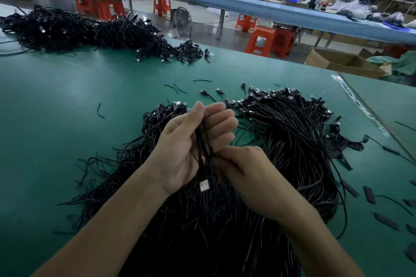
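Your left hand point(186, 146) is curled round the folded cable point(201, 139). The strands run lengthwise along the palm, with the USB plug point(204, 186) hanging at the wrist end. Your right hand point(245, 171) pinches the strands mid-palm, nearer the plug.

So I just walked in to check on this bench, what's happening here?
A person is gathering one black USB cable above a green table. The left hand holds its loops across the palm, the metal plug hanging below, while the right hand pinches the strands lower down. A heap of loose cables lies underneath; another pile sits farther back.
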A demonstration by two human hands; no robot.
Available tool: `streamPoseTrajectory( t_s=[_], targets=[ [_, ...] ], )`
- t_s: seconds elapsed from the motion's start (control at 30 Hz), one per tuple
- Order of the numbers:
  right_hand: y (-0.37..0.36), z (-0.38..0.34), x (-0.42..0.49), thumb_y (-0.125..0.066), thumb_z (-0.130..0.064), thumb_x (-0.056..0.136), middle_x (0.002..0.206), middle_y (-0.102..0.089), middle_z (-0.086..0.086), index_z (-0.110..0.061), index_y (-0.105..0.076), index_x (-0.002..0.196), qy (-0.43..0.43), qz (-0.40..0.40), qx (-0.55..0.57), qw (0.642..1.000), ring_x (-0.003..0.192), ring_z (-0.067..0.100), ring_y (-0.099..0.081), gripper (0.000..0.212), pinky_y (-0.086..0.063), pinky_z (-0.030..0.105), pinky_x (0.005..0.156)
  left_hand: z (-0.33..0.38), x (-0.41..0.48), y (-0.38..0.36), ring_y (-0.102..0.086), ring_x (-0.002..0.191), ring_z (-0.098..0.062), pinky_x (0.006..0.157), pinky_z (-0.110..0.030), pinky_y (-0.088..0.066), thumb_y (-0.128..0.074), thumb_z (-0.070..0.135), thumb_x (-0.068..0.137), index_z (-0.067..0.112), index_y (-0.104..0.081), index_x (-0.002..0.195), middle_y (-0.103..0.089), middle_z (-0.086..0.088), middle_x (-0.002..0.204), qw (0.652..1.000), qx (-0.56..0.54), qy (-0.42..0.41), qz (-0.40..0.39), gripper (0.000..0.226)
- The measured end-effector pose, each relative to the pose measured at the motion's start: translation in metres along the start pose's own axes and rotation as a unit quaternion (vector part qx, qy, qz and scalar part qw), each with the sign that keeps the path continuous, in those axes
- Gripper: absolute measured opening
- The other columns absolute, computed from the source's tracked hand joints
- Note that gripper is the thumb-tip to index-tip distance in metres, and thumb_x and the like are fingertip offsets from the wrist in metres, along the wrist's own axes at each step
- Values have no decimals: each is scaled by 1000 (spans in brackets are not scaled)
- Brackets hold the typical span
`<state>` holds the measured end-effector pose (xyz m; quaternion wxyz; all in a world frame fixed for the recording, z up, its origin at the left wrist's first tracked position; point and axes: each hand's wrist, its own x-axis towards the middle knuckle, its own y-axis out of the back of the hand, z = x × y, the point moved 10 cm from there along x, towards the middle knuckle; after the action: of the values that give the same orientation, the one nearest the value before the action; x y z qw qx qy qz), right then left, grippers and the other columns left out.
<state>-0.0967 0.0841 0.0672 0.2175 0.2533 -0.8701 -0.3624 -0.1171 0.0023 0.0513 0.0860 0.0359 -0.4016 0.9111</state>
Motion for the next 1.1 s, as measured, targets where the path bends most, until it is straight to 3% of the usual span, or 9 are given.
streamPoseTrajectory(
  t_s=[0.13,0.2,0.27,0.4,0.57,0.67,0.8,0.9,1.1],
  targets=[
    [-13,1,-8,-47,-27,102,66,-57,-3,-31,-48,73,-2,-85,-64,994,58,14,-52,29,-47,38,57,5,1,11,-71,104,-29,80,-33,-59,-49,28,95,1,-71,111,-73,-18,111,996,65,-58,30,38],
    [-17,0,-12,-47,-30,102,66,-53,-3,-27,-46,72,4,-107,-66,992,61,12,-50,31,-41,32,56,12,1,16,-71,104,-29,82,-32,-59,-48,26,97,2,-66,114,-74,-15,109,981,154,-96,60,34],
    [-15,-7,-12,-49,-31,101,69,-52,-7,-26,-49,73,23,-110,-69,991,66,9,-49,28,-35,25,59,14,-1,14,-74,97,-25,79,-30,-59,-47,22,101,6,-66,112,-76,-10,103,949,289,-108,67,28],
    [9,-13,-8,-61,-25,96,82,-67,-11,-19,-72,87,56,-51,-50,996,79,5,-61,15,-46,23,70,-3,-4,4,-71,71,-13,66,-30,-57,-48,27,103,11,-70,90,-74,-2,78,835,549,-44,-13,30],
    [44,-6,-7,-78,-22,83,65,-69,-12,-24,-74,72,40,67,29,997,62,4,-63,12,-44,13,58,-35,-16,5,-52,36,-11,37,-18,-39,-36,39,105,16,-64,70,-62,-3,53,900,410,138,-55,51],
    [55,8,-7,-81,-28,76,68,-70,-4,-23,-73,72,3,126,121,985,57,9,-59,11,-47,22,54,-41,-21,5,-31,29,-5,33,-13,-25,-38,51,103,22,-58,59,-44,5,43,911,353,196,-84,56],
    [37,10,-5,-74,-30,80,90,-71,10,-12,-65,83,2,37,270,962,86,32,-68,20,-55,48,79,-43,-27,-4,-26,29,-4,30,-13,-24,-40,68,90,24,-44,54,-39,7,42,924,269,238,-134,57],
    [28,7,-4,-70,-33,84,83,-66,12,-20,-60,86,-7,-3,245,969,78,29,-64,17,-53,52,75,-37,-24,-1,-34,32,-6,35,-15,-30,-45,60,91,26,-41,51,-47,2,46,926,281,220,-125,53],
    [37,2,-1,-71,-17,89,74,-66,-19,-25,-57,77,10,68,48,996,64,3,-60,21,-44,12,56,-25,-9,11,-46,53,-12,57,-18,-41,-44,45,100,24,-43,44,-51,-3,55,895,423,134,-34,60]
  ],
)
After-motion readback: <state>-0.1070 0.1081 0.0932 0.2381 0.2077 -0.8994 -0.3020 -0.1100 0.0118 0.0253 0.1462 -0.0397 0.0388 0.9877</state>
